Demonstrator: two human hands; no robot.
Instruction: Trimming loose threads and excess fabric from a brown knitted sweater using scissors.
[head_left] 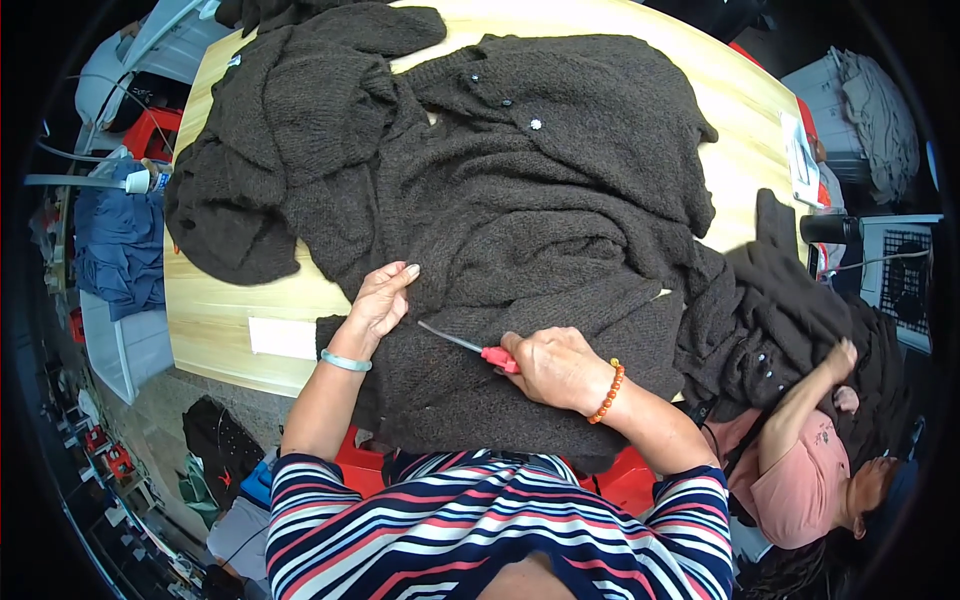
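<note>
A dark brown knitted cardigan (530, 240) is spread across the table in front of me, its near edge hanging toward my lap. My right hand (555, 368) is closed around a red-handled tool (498, 357) with a slim, pointed metal tip that aims left over the knit. To the left of that tip is my left hand (383, 298), thumb and fingertips pinched together just above the cardigan. Whatever lies between those fingertips is too small to make out. A few round buttons, one of them a pale button (536, 125), show on the cardigan's far part.
More dark knitwear (300, 110) is heaped at the table's far left. A white paper (283, 338) lies on the wooden table (220, 320). On the right, a co-worker in a pink shirt (795, 480) handles dark knitwear. Blue garments (118, 240) are piled beyond the left edge.
</note>
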